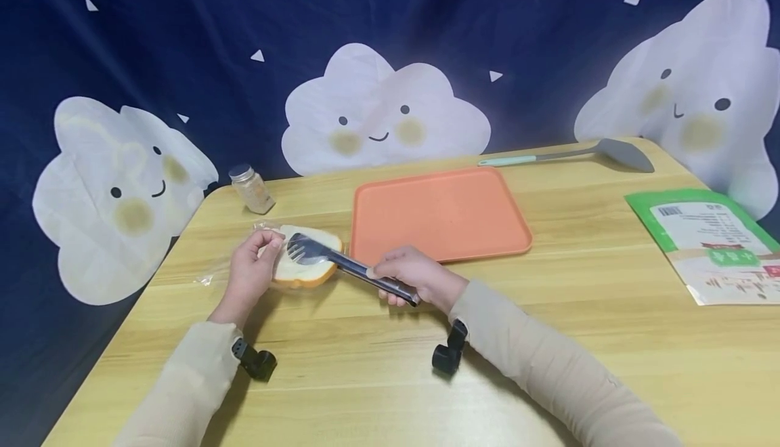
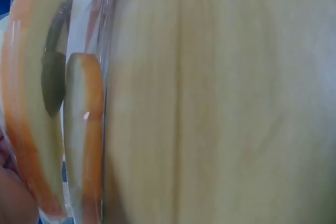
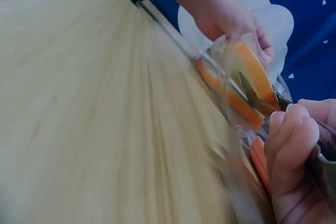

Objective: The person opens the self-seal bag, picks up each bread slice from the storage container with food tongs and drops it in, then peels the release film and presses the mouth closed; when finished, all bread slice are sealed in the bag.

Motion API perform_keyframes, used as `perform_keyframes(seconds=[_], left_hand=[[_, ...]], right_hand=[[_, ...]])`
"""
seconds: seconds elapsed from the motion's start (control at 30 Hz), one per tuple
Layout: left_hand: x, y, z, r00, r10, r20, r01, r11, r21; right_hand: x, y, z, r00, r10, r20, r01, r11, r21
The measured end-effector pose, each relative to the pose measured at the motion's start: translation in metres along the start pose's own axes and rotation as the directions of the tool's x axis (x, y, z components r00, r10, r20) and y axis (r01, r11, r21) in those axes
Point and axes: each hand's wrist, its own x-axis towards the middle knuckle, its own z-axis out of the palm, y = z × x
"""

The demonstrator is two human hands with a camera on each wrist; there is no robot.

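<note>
Bread slices (image 1: 307, 274) sit in a clear plastic bag (image 1: 206, 279) on the left of the table. My left hand (image 1: 251, 267) pinches the bag at the upper slice's left edge. My right hand (image 1: 420, 278) grips black-handled tongs (image 1: 353, 267) near the rear end. The left wrist view looks into the bag's mouth: the tongs' head (image 2: 53, 82) lies between an upper slice (image 2: 23, 93) and a lower slice (image 2: 90, 129), which stand apart. In the right wrist view, orange-brown bread crusts (image 3: 254, 64) show behind the clear film.
An orange tray (image 1: 439, 213) lies just right of the bread. Behind the bread stands a small lidded jar (image 1: 252, 191). A grey spatula with a mint handle (image 1: 621, 154) lies along the back edge, and a green and white package (image 1: 713, 247) lies at the right.
</note>
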Motion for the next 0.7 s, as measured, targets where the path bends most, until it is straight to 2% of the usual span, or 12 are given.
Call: perform_keyframes(seconds=[0.1,0.37,0.7], left_hand=[[0.001,0.001,0.001,1.0,-0.003,-0.007,0.003,1.0,0.011],[0.002,-0.001,0.001,0.998,-0.068,0.011,0.068,0.998,0.018],[0.001,0.004,0.003,0.997,-0.079,0.006,0.079,0.996,0.033]], right_hand=[[0.001,0.0,0.001,1.0,-0.004,-0.006,0.004,1.0,-0.012],[0.005,-0.003,0.0,1.0,-0.005,0.0,0.005,0.997,-0.076],[0.008,-0.009,0.006,1.0,-0.013,-0.028,0.012,0.999,-0.042]])
